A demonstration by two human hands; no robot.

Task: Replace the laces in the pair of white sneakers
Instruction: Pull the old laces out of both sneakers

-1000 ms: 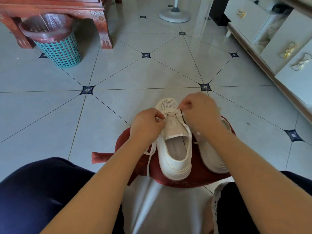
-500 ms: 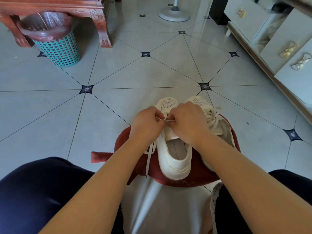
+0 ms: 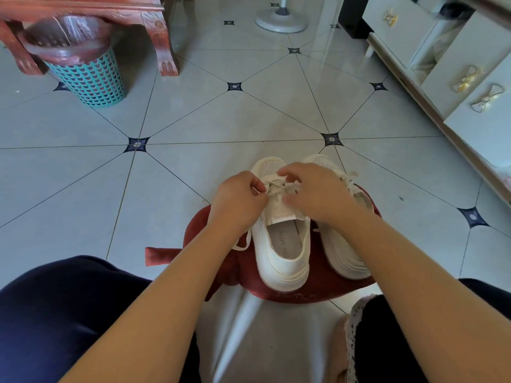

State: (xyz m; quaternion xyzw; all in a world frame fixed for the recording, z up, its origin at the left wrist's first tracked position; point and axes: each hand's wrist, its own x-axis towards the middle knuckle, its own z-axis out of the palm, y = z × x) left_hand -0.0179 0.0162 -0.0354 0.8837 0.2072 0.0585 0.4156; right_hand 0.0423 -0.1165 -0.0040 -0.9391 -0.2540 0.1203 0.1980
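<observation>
Two white sneakers stand side by side, toes pointing away from me, on a dark red round cushion (image 3: pixel 318 293). The left sneaker (image 3: pixel 282 255) has its tongue pulled up and a white lace (image 3: pixel 279 186) crossing its upper eyelets. My left hand (image 3: pixel 237 201) pinches the lace at the shoe's left side, and a loose lace end hangs below my wrist. My right hand (image 3: pixel 315 192) lies over the lacing with curled fingers on the lace. The right sneaker (image 3: pixel 345 252) is laced and partly hidden by my right forearm.
The cushion lies on a grey tiled floor between my knees. A teal basket (image 3: pixel 91 78) with a bin liner stands at the far left by a red wooden table leg (image 3: pixel 163 42). A white fan base (image 3: pixel 280 19) is far ahead. White cabinet drawers (image 3: pixel 456 64) line the right.
My right hand has come from the right sneaker's side over to the left sneaker's lacing, uncovering the right sneaker's toe and laces. My left hand has kept its place.
</observation>
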